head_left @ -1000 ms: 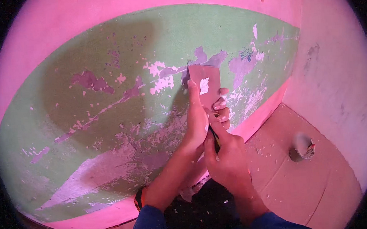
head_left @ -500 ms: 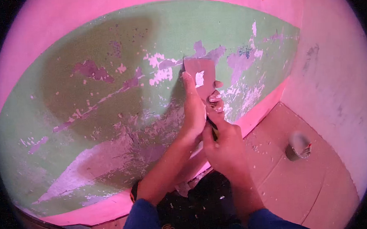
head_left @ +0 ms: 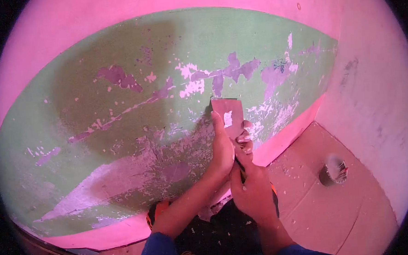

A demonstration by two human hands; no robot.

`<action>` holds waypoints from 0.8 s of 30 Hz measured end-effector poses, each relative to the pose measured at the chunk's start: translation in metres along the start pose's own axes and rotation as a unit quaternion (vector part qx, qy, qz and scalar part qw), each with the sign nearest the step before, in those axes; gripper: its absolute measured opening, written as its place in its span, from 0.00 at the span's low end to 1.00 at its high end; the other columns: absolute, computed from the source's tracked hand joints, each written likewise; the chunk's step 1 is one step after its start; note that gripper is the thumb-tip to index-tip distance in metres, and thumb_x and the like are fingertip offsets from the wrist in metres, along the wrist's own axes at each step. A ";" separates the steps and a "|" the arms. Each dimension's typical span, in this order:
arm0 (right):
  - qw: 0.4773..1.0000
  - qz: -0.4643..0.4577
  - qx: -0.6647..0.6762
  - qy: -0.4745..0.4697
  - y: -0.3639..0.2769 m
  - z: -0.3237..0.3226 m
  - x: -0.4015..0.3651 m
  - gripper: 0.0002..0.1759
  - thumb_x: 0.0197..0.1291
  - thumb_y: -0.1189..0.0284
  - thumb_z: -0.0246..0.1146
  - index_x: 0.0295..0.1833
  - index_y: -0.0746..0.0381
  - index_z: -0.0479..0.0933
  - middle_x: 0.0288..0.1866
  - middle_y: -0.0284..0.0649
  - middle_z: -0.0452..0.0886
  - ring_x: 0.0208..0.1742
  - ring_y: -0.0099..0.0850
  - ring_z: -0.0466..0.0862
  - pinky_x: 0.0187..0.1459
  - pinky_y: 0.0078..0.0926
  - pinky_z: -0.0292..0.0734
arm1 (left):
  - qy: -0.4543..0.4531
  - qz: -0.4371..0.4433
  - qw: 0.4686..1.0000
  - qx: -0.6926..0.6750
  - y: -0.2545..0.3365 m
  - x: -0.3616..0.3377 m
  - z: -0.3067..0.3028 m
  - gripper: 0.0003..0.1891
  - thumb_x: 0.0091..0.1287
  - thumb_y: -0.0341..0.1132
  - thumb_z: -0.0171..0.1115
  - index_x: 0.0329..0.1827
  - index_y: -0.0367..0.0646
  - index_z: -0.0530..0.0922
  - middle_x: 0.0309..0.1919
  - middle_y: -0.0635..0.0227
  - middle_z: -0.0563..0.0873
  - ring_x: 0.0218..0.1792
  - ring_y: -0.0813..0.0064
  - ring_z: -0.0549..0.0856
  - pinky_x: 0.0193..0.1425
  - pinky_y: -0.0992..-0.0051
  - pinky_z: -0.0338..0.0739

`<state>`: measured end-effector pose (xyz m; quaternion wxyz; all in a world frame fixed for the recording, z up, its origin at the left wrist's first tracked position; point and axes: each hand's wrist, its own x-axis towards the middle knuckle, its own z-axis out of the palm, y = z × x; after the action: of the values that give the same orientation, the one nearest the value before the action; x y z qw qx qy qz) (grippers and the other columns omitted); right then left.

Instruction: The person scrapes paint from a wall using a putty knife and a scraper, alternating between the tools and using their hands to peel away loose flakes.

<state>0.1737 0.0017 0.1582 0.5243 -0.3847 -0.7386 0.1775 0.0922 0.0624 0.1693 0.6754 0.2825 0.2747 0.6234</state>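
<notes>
Both hands are on one scraper, whose broad flat blade (head_left: 234, 108) carries a pale patch and has its top edge at the green wall panel (head_left: 199, 31). My left hand (head_left: 223, 149) is closed around the lower blade, thumb along the left edge and fingertips showing at the right edge. Lower down, my right hand (head_left: 253, 189) is wrapped around the dark handle, most of which is hidden. Just above the blade, a peeled purple patch (head_left: 233, 70) shows in the green paint. Pale, flaked areas lie left and right of the hands.
Pink wall (head_left: 160, 0) borders the green panel, and a pale side wall (head_left: 372, 81) meets it at the right. A small round container (head_left: 332, 172) stands on the brownish floor covering (head_left: 309, 205), among scattered flakes. My dark-clothed lap (head_left: 219, 237) is below my hands.
Both hands have drawn the scraper down the wall, uncovering the purple patch above the blade. My view has shifted slightly, so the wall sits a little lower and farther right.
</notes>
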 end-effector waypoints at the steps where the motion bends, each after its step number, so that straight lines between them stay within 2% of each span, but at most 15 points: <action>1: 1.000 0.029 0.008 -0.003 -0.003 -0.006 0.001 0.19 0.56 0.75 0.53 0.55 0.64 0.70 0.26 0.56 0.76 0.27 0.53 0.78 0.28 0.44 0.71 | -0.023 -0.028 0.999 -0.036 0.001 0.001 0.002 0.43 0.52 0.77 0.33 0.40 0.40 0.69 0.17 0.76 0.64 0.15 0.77 0.65 0.17 0.77 0.60; 3: 0.993 0.108 0.042 -0.008 -0.004 -0.016 0.007 0.16 0.57 0.75 0.54 0.51 0.64 0.72 0.27 0.57 0.76 0.29 0.51 0.79 0.31 0.39 0.73 | -0.064 -0.016 0.995 -0.073 0.001 0.010 0.011 0.43 0.52 0.77 0.33 0.41 0.40 0.68 0.17 0.75 0.65 0.15 0.75 0.66 0.19 0.73 0.63; 6: 0.996 0.068 0.057 -0.025 0.011 -0.018 0.007 0.16 0.56 0.76 0.54 0.52 0.66 0.72 0.27 0.59 0.76 0.29 0.48 0.80 0.32 0.34 0.74 | -0.029 -0.001 0.994 -0.108 -0.011 0.011 0.011 0.42 0.52 0.77 0.35 0.42 0.40 0.68 0.18 0.75 0.65 0.16 0.75 0.66 0.20 0.72 0.63; 8: 0.986 0.131 0.024 -0.100 0.009 -0.029 -0.006 0.19 0.56 0.77 0.56 0.55 0.66 0.69 0.37 0.57 0.78 0.36 0.41 0.82 0.37 0.30 0.74 | -0.040 -0.018 0.989 -0.138 -0.024 -0.002 -0.005 0.41 0.53 0.76 0.36 0.42 0.41 0.68 0.18 0.75 0.65 0.18 0.76 0.67 0.21 0.74 0.64; 10: 0.980 0.024 0.164 -0.113 0.020 -0.029 -0.026 0.23 0.55 0.76 0.58 0.58 0.67 0.67 0.48 0.51 0.77 0.44 0.36 0.80 0.43 0.29 0.73 | -0.024 -0.012 0.984 -0.176 -0.036 -0.010 -0.021 0.40 0.54 0.75 0.36 0.42 0.41 0.68 0.20 0.74 0.66 0.20 0.76 0.69 0.22 0.74 0.65; 11: 0.950 0.067 0.265 -0.151 0.024 -0.035 -0.039 0.26 0.53 0.75 0.62 0.59 0.65 0.67 0.52 0.45 0.74 0.49 0.31 0.76 0.47 0.28 0.71 | -0.025 -0.007 0.984 -0.178 -0.038 -0.012 -0.029 0.40 0.54 0.75 0.36 0.42 0.41 0.68 0.20 0.74 0.66 0.20 0.76 0.69 0.22 0.74 0.65; 14: 0.943 0.096 0.291 -0.130 0.033 -0.033 -0.067 0.29 0.49 0.73 0.67 0.58 0.64 0.67 0.52 0.46 0.74 0.47 0.31 0.76 0.47 0.28 0.70 | -0.084 -0.031 0.964 -0.249 -0.040 -0.024 -0.032 0.41 0.55 0.74 0.34 0.44 0.41 0.68 0.22 0.72 0.68 0.23 0.73 0.71 0.26 0.70 0.68; 16: 0.978 0.019 0.201 -0.054 0.049 -0.021 -0.069 0.27 0.44 0.72 0.71 0.53 0.63 0.72 0.48 0.45 0.76 0.45 0.31 0.76 0.44 0.28 0.70 | 0.057 -0.052 0.983 -0.169 -0.044 -0.044 -0.009 0.43 0.55 0.75 0.34 0.50 0.40 0.67 0.24 0.69 0.69 0.26 0.70 0.72 0.30 0.67 0.70; 17: 0.988 -0.021 0.147 -0.033 0.059 -0.023 -0.069 0.25 0.43 0.70 0.72 0.49 0.63 0.74 0.45 0.44 0.77 0.45 0.33 0.76 0.44 0.29 0.70 | -0.102 -0.074 0.961 -0.248 -0.063 -0.036 -0.034 0.41 0.59 0.71 0.34 0.54 0.38 0.66 0.29 0.67 0.73 0.31 0.67 0.75 0.38 0.66 0.72; 18: 0.994 -0.060 0.091 -0.012 0.059 -0.023 -0.068 0.23 0.42 0.69 0.72 0.46 0.63 0.76 0.42 0.43 0.78 0.45 0.34 0.76 0.43 0.30 0.70 | -0.093 -0.077 0.961 -0.250 -0.063 -0.043 -0.033 0.41 0.59 0.71 0.34 0.54 0.38 0.66 0.29 0.67 0.73 0.31 0.67 0.75 0.38 0.66 0.72; 19: 0.983 -0.008 0.183 0.023 0.052 -0.025 -0.064 0.22 0.40 0.66 0.73 0.42 0.62 0.78 0.37 0.41 0.78 0.47 0.37 0.75 0.46 0.32 0.70 | -0.049 -0.060 0.981 -0.179 -0.062 -0.050 -0.028 0.39 0.61 0.68 0.33 0.55 0.38 0.66 0.33 0.65 0.75 0.35 0.66 0.76 0.43 0.65 0.72; 20: 0.989 -0.066 0.128 0.022 0.052 -0.032 -0.055 0.19 0.42 0.66 0.72 0.40 0.61 0.77 0.38 0.42 0.78 0.46 0.37 0.75 0.48 0.33 0.69 | -0.007 -0.044 0.993 -0.107 -0.061 -0.056 -0.025 0.37 0.64 0.65 0.33 0.55 0.37 0.65 0.37 0.63 0.77 0.40 0.65 0.78 0.48 0.64 0.72; 21: 0.989 -0.125 0.072 0.022 0.055 -0.042 -0.045 0.17 0.45 0.66 0.71 0.38 0.61 0.76 0.39 0.42 0.78 0.45 0.38 0.75 0.51 0.35 0.68 | -0.055 -0.036 0.997 -0.052 -0.058 -0.065 -0.031 0.32 0.68 0.58 0.33 0.56 0.36 0.66 0.47 0.58 0.77 0.50 0.65 0.76 0.56 0.65 0.69; 22: 0.990 -0.121 0.071 0.017 0.055 -0.047 -0.034 0.17 0.45 0.66 0.71 0.38 0.61 0.76 0.39 0.42 0.78 0.45 0.38 0.75 0.51 0.35 0.68 | -0.051 -0.038 0.996 -0.057 -0.057 -0.077 -0.043 0.32 0.68 0.58 0.33 0.56 0.36 0.66 0.47 0.58 0.77 0.50 0.65 0.76 0.56 0.65 0.69; 24: 0.952 -0.110 0.273 0.078 0.056 -0.053 -0.008 0.10 0.55 0.66 0.60 0.32 0.59 0.68 0.31 0.41 0.75 0.31 0.32 0.74 0.43 0.35 0.73 | -0.183 -0.130 0.967 0.124 -0.057 -0.107 -0.071 0.29 0.69 0.54 0.36 0.56 0.35 0.68 0.49 0.56 0.77 0.50 0.65 0.77 0.57 0.66 0.69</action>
<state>0.2449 0.0238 0.1363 0.6818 -0.1558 -0.6561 0.2834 0.0725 -0.0452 0.0810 0.7489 0.4350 0.2561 0.4294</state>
